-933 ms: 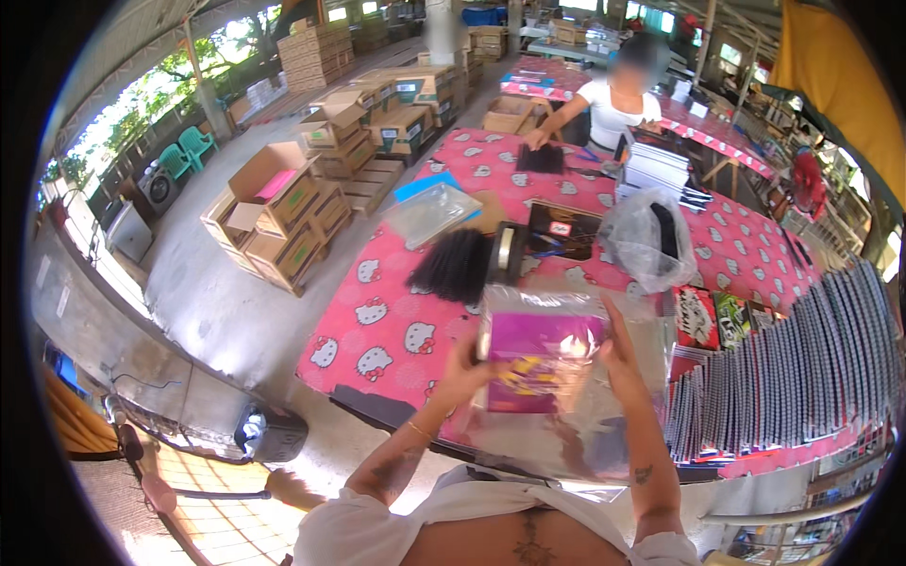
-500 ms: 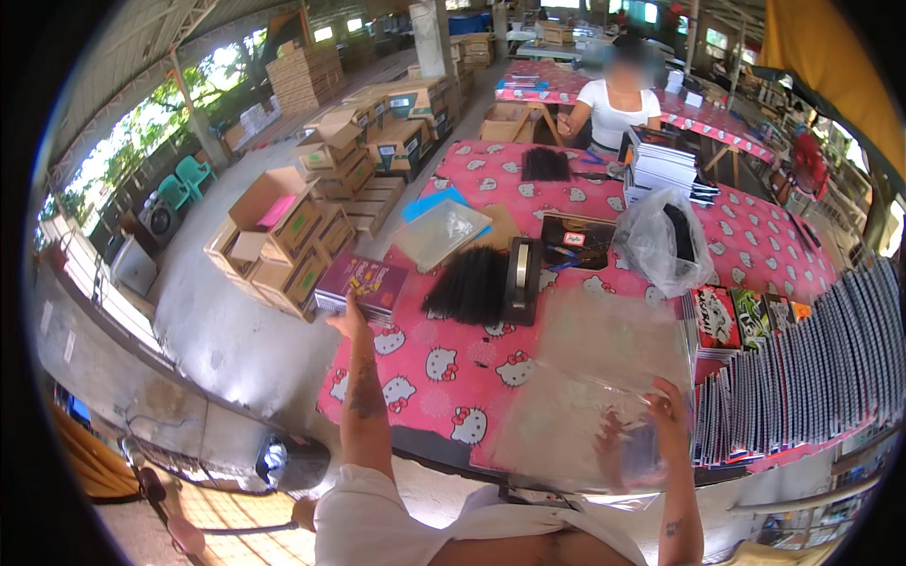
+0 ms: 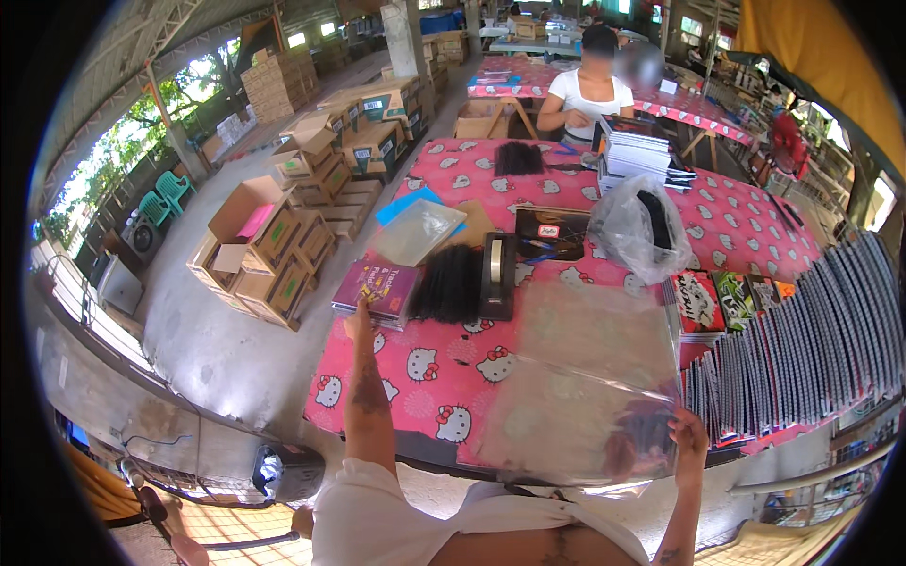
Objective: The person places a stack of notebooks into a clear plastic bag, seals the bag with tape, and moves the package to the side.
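Right grip [image 3: 687,436] pinches glossy clear plastic sleeve [image 3: 585,396]; left [image 3: 360,321] touches purple packet [image 3: 377,288].

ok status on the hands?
Left hand on purple packet stack. Right hand pinching clear plastic sleeve. Tape dispenser beside stack.

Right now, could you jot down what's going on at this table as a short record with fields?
Setting: long table under a pink cartoon-cat cloth, in an open shed
Left hand: stretched out, touching the purple packet stack
Right hand: holding a clear plastic sleeve by its near corner
Beside the stack: black hair bundle, then a tape dispenser
Right edge: row of overlapping dark notebooks
Floor at left: open cardboard boxes
Others: a person in a white top working at the far end
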A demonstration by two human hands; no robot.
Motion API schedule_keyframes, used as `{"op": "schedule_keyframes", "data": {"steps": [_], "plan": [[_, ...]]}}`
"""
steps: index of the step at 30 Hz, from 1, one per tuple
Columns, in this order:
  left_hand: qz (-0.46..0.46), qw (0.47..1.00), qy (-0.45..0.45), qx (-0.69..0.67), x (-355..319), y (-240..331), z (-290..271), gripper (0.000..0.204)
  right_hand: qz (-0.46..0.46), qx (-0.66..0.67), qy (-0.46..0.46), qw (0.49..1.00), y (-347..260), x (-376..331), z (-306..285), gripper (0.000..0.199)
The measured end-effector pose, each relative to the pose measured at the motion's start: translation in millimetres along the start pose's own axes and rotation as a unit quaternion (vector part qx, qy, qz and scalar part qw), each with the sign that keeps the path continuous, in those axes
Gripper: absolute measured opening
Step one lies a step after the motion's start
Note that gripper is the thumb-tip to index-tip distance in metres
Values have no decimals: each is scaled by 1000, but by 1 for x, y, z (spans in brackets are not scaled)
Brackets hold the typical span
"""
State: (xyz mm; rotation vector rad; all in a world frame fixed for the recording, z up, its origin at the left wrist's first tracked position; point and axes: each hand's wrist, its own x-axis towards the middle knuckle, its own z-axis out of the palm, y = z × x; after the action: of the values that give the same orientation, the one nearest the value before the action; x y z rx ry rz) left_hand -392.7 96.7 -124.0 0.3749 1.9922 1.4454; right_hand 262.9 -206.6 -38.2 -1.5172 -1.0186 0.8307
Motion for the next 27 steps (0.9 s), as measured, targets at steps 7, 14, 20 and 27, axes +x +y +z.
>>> {"op": "schedule_keyframes", "data": {"steps": [7, 14, 20, 27], "plan": [[305, 920, -228, 94, 36, -24, -22, 33, -102, 7, -103, 989, -84, -35, -51, 29], [534, 827, -94, -148, -272, 174, 136, 58, -367, -73, 399, 837, -208, -39, -214, 67], [839, 376, -357, -165, -683, 239, 153, 90, -370, -61, 203, 905, -218, 32, -300, 81], [850, 275, -446, -48, -740, 275, 197, 82, -376, 33, 181, 908, -248, 59, -289, 59]]}}
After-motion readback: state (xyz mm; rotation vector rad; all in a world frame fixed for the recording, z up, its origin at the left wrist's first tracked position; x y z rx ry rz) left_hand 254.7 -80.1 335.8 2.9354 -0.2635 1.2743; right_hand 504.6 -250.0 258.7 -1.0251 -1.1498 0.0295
